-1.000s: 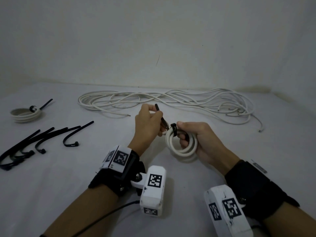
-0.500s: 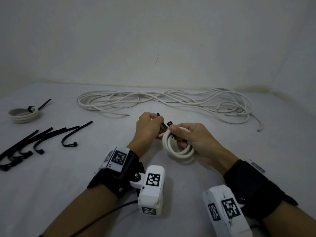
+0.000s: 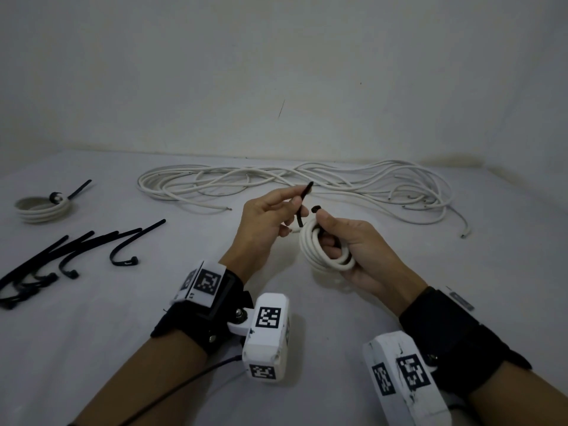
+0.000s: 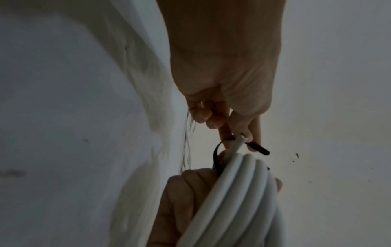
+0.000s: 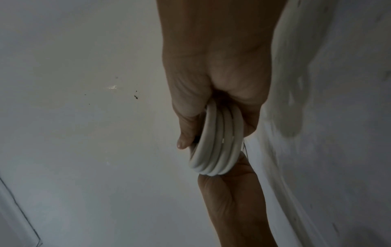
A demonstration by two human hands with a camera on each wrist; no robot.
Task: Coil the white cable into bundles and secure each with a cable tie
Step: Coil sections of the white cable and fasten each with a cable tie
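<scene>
My right hand (image 3: 347, 241) grips a small coil of white cable (image 3: 316, 253) held just above the table, thumb on top, fingers through the loop. A black cable tie (image 3: 302, 204) runs around the coil; its head (image 3: 316, 208) sticks up by my right thumb. My left hand (image 3: 270, 216) pinches the tie's free tail between thumb and fingertips, tail pointing up and to the right. In the left wrist view the tie (image 4: 217, 155) loops past the coil (image 4: 243, 192). The right wrist view shows the coil (image 5: 217, 143) in my right palm.
A long loose white cable (image 3: 307, 186) sprawls across the back of the table. A tied coil (image 3: 43, 207) sits at far left. Several spare black cable ties (image 3: 76, 250) lie at front left. The wall stands close behind.
My left hand has pulled the tie's tail up and away from the coil, so it now points up and right. The right hand with the coil has barely shifted.
</scene>
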